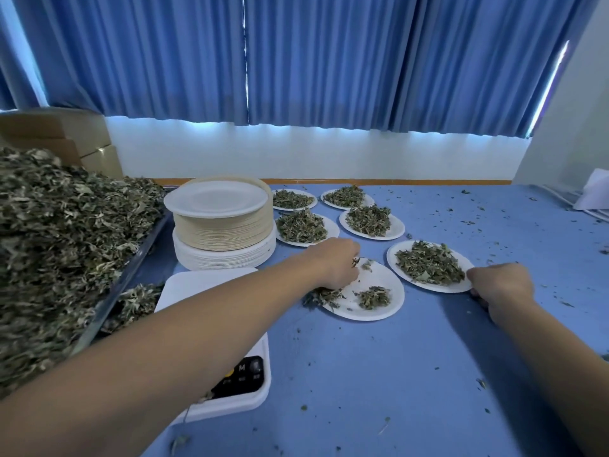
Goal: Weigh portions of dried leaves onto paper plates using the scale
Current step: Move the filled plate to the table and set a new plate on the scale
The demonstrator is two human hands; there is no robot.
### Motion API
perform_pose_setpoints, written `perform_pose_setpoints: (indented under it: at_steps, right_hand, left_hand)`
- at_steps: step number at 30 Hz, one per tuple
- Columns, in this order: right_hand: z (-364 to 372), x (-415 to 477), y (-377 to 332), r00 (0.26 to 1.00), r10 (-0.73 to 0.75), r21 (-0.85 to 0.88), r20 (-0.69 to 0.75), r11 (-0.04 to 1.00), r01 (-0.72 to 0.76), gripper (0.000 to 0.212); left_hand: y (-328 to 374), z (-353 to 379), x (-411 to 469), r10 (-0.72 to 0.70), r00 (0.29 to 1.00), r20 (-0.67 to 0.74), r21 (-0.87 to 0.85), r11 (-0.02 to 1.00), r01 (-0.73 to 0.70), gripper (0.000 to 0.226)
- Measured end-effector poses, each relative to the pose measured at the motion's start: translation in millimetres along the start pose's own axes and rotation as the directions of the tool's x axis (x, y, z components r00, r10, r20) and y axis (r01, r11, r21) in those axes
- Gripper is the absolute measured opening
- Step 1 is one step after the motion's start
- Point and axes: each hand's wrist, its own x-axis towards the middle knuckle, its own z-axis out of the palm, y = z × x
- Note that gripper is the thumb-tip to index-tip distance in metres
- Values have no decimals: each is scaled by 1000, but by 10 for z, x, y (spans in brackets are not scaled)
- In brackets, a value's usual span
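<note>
A white scale (211, 285) stands on the blue table, its pan bare, my left forearm crossing over it. Just right of it lies a paper plate (379, 301) with only small clumps of dried leaves. My left hand (336, 262) reaches onto that plate's left side, fingers closed on a clump of leaves. My right hand (501, 288) pinches the near rim of a full plate of leaves (428, 265) to the right. Several more filled plates (372, 222) lie behind. A big heap of dried leaves (59, 245) fills a tray on the left.
A tall stack of unused paper plates (220, 222) stands behind the scale. Cardboard boxes (82, 140) sit at the back left. Leaf crumbs are scattered over the blue table (395, 374). A white object (596, 192) lies at the far right edge.
</note>
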Motion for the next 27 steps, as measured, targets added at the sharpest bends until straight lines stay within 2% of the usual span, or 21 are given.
perform_pose_setpoints:
  at_steps: [2,3,5,7,8,10,12,14,17,20,23,27]
  right_hand:
    - [-12,-80,17,992,-113,-52,-48,992,111,8]
    - [-12,-157,17,975,-204,-67,-89,978,198,14]
    - [-19,-368,-9,913,-394,-89,-107,918,386,14]
    - [28,-558,-34,863,-505,-125,-6,857,501,23]
    - [68,-647,-48,847,-527,-154,69,833,531,31]
    - [161,-794,-61,823,-516,-188,235,807,560,40]
    - [240,-910,-80,807,-493,-194,325,801,567,38]
    - [293,-974,-114,809,-475,-188,346,809,556,33]
    - [354,-1043,-196,817,-436,-187,378,828,528,21]
    - [407,-1061,-247,841,-398,-182,366,856,484,18]
    - [431,-1077,-272,854,-372,-184,363,870,458,17]
    - [448,-1091,-300,846,-387,-180,368,862,473,18]
  left_hand:
    - [10,7,-24,-17,1000,-10,-65,998,17,40]
    - [30,3,-42,-28,999,-37,-115,993,23,45]
    - [76,-7,-86,-46,980,-194,-169,985,12,48]
    - [80,-22,-120,-98,902,-420,-163,986,31,48]
    - [56,-27,-125,-159,861,-482,-192,979,73,49]
    - [-19,-3,-124,-330,832,-446,-343,922,182,51]
    - [-88,67,-126,-463,828,-317,-512,818,261,51]
    - [-106,150,-145,-514,825,-234,-624,730,278,49]
    - [-58,204,-147,-529,822,-211,-709,662,244,40]
    - [24,221,-124,-517,824,-232,-618,733,285,24]
    - [126,274,-131,-445,850,-283,-510,820,259,25]
    - [270,303,-123,-371,881,-292,-497,846,192,32]
